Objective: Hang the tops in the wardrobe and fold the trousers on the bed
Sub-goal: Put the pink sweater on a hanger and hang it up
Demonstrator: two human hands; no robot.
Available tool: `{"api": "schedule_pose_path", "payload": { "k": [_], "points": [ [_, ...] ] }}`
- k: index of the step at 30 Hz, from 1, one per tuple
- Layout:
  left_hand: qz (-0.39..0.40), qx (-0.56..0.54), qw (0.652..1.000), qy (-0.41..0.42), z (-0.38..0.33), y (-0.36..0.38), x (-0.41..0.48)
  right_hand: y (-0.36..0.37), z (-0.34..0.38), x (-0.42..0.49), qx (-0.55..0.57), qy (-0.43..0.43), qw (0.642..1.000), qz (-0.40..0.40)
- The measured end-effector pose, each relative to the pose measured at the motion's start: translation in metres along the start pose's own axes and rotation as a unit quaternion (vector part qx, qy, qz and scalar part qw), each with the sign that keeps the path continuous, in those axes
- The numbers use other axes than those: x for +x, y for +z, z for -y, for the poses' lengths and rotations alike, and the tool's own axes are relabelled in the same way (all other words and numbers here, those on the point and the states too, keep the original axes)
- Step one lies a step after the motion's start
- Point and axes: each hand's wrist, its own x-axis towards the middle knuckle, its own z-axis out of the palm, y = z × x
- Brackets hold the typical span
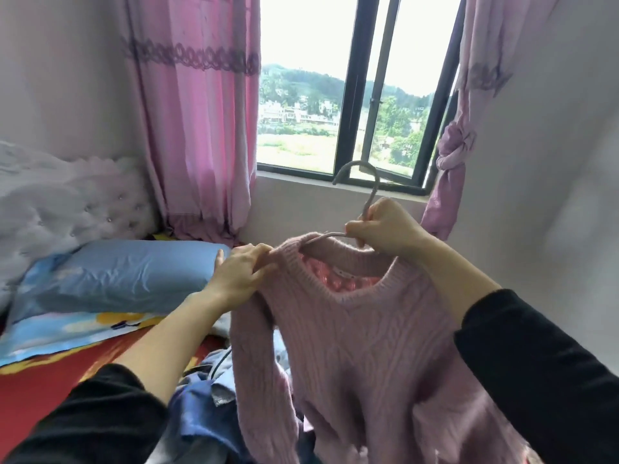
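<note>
You're standing over the bed (50,380), its red sheet running off to your left toward the tufted headboard (67,202). Straight ahead the window (360,95) fills the far wall. A pink curtain (201,128) hangs loose on its left and a knotted curtain (452,155) on its right, and a bare wall closes in your right side. The blue pillow (134,272) lies at the head of the bed, just beyond your left hand.

In front of you the pink sweater (368,346) hangs in the air, over a heap of dark clothes (201,406) on the bed below. Your left hand (241,272) pinches the sweater's shoulder beside the neckline, fingers curled into the knit. Your right hand (385,229) sits higher, closed round the neck of the hanger (371,185). One hanger arm runs into the collar, and the hook stands up in front of the window sill.
</note>
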Motion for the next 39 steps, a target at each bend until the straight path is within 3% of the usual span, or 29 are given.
{"api": "schedule_pose_path", "payload": {
  "k": [4,6,10,18,28,36,39],
  "points": [
    [-0.147,-0.099,0.984,-0.03,-0.001,-0.033,-0.054,0.007,0.041,-0.011,-0.026,-0.067,0.997,-0.036],
    [-0.207,-0.08,0.974,-0.054,0.001,-0.05,-0.086,0.018,0.063,-0.019,-0.028,-0.099,0.993,-0.055],
    [-0.254,-0.04,0.962,-0.098,0.004,-0.11,-0.162,0.043,0.124,-0.044,0.001,-0.175,0.984,-0.043],
    [-0.295,0.074,0.933,-0.194,0.024,-0.241,-0.338,0.088,0.268,-0.106,0.073,-0.289,0.954,0.017],
    [-0.324,0.157,0.852,-0.38,0.035,-0.339,-0.599,0.194,0.457,-0.235,0.135,-0.434,0.878,0.147],
    [-0.282,0.222,0.801,-0.479,0.069,-0.443,-0.771,0.289,0.61,-0.347,0.164,-0.45,0.842,0.248],
    [-0.275,0.197,0.807,-0.483,0.085,-0.478,-0.802,0.323,0.661,-0.386,0.2,-0.439,0.828,0.287]
  ]
}}
